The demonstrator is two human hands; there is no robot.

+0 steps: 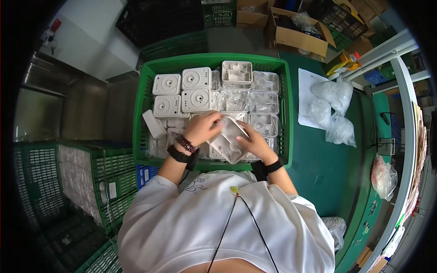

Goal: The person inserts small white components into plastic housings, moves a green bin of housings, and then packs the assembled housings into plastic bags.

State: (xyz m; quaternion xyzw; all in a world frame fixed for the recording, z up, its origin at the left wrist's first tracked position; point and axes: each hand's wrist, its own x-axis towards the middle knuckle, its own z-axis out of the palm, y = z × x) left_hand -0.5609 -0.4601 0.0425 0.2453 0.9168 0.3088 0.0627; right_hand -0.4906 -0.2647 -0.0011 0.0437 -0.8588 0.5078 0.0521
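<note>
A white plastic housing (226, 146), an open shell with a see-through sheen like a clear bag around it, is held tilted over the green crate (214, 58). My right hand (256, 144) grips its right edge, thumb on the near side. At its upper left, my left hand (202, 128) is closed with the fingertips pinched together; they are slightly blurred, and what lies between them is hidden. Below the hands the crate holds rows of white housings. Those on the left show flat round-marked faces (196, 78), while several on the right are bagged trays (264, 102). One unbagged tray (237, 72) lies on top.
Clear plastic bags (334, 98) lie on a white sheet on the green table (302, 175) at right. Stacked green crates (118, 182) with bagged parts stand at left. A cardboard box (302, 34) sits beyond the table. A white metal frame (403, 86) rises at right.
</note>
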